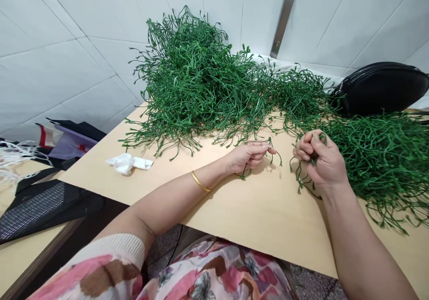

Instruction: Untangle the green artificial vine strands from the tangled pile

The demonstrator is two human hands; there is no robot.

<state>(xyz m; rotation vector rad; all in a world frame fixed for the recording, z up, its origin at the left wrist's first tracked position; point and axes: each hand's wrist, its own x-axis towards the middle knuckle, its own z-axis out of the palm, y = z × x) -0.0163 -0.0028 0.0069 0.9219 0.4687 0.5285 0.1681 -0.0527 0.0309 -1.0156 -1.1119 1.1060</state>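
Between the thumb and fingers of my left hand (251,155) is a thin green artificial plant sprig, its curly tips poking out past the fingertips and below the palm. My right hand (320,157) is closed in a fist around more green artificial plant sprigs, with stems looping above the thumb and dangling beneath. The two hands are apart over the table. Behind them rises a large tangled heap of green sprigs (201,77). Another pile of sprigs (392,157) spreads beside my right wrist.
A crumpled white tissue (125,162) lies on the light wooden table (241,210). A black bag (382,88) stands at the back right against the tiled wall. To the left are a black mesh item (36,206), purple fabric (69,141) and white strands (20,157).
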